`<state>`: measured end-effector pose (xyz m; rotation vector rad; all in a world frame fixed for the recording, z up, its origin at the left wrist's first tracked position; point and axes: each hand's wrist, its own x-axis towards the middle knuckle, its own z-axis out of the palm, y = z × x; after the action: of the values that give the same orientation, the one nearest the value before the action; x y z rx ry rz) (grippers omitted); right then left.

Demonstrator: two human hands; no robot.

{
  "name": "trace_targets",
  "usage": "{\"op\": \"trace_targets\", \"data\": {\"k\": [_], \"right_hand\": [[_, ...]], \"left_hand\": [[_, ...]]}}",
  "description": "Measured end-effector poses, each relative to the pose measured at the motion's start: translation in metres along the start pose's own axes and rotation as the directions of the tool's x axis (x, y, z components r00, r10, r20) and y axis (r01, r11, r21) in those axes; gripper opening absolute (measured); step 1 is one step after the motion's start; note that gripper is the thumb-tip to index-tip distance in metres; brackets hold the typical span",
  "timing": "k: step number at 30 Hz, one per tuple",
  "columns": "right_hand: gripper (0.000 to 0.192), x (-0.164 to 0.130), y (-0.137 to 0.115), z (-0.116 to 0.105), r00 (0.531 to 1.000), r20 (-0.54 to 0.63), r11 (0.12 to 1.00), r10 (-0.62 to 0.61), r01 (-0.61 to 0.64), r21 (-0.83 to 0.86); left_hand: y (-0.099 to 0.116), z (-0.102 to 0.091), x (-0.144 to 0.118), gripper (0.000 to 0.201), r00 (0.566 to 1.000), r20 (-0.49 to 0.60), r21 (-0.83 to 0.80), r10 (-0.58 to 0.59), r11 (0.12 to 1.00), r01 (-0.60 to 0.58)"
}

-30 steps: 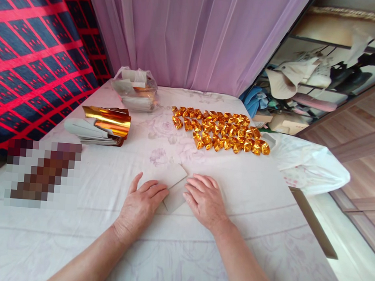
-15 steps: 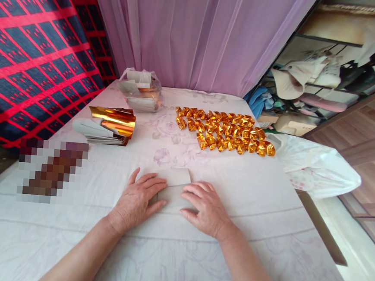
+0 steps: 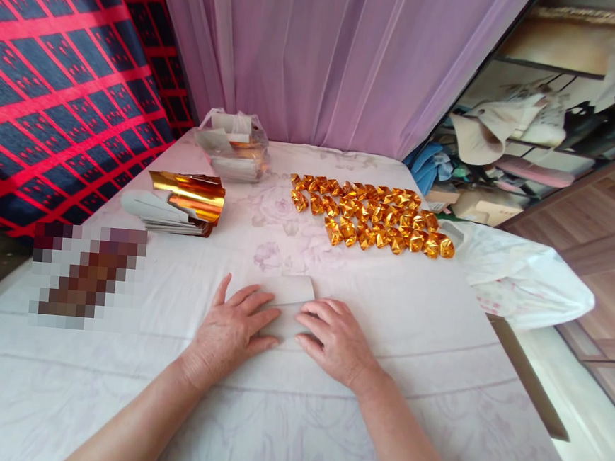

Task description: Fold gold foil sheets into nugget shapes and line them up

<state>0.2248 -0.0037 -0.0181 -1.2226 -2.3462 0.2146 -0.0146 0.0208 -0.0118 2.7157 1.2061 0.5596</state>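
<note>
A sheet of paper (image 3: 293, 290), pale grey on its upper face, lies folded on the table in front of me. My left hand (image 3: 233, 328) rests over its left part with the fingers spread, partly covering it. On the right side of the sheet, my right hand (image 3: 334, 339) lies with its fingers outstretched and a little apart. Both palms face down, and the fingertips press on the paper. Beyond the hands, several folded gold foil pieces (image 3: 373, 213) stand in three rows.
A bent stack of gold foil sheets (image 3: 189, 203) with pale backs sits at the left. Behind it stands a clear plastic bag (image 3: 234, 146) holding more sheets. A white plastic bag (image 3: 532, 277) hangs by the right edge of the cloth-covered table (image 3: 292, 428). Shelves hold hats and shoes.
My left hand has shifted slightly right across the paper, its fingers more spread. My right hand has barely moved. The view has turned a little.
</note>
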Motion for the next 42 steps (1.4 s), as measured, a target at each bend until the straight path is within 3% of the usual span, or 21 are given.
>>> {"op": "trace_targets", "data": {"k": [5,9,16,21,27,36,42], "right_hand": [[0.028,0.002,-0.002,-0.002,1.000,-0.001,1.000,0.007,-0.007,0.010],[0.019,0.004,0.000,0.001,1.000,-0.020,1.000,-0.012,0.012,-0.018],[0.007,0.008,0.002,0.008,0.999,-0.035,0.998,-0.007,0.004,-0.067],[0.006,0.009,0.001,0.008,0.999,-0.038,0.998,0.014,-0.016,-0.063],[0.035,0.005,-0.001,0.001,1.000,-0.006,0.999,0.026,-0.026,0.032],[0.028,0.004,-0.002,0.000,0.999,-0.026,0.998,-0.022,0.021,-0.055],[0.042,0.004,-0.004,-0.002,0.998,-0.066,0.999,-0.021,0.018,-0.051]], "left_hand": [[0.003,0.000,0.001,0.025,0.999,-0.032,0.029,0.013,1.000,-0.012],[0.002,0.000,0.001,0.023,0.999,-0.034,0.015,-0.001,1.000,0.002],[0.007,0.002,0.002,0.041,0.999,-0.024,0.005,-0.025,1.000,0.025],[0.012,0.006,0.003,0.025,0.996,-0.055,0.020,-0.075,0.997,0.076],[0.012,0.007,0.004,0.017,0.990,-0.052,-0.039,-0.130,0.991,0.128],[0.009,0.009,0.005,0.014,0.982,-0.066,-0.120,-0.179,0.978,0.170],[0.005,0.007,0.006,0.015,0.978,-0.031,-0.155,-0.206,0.968,0.199]]}}
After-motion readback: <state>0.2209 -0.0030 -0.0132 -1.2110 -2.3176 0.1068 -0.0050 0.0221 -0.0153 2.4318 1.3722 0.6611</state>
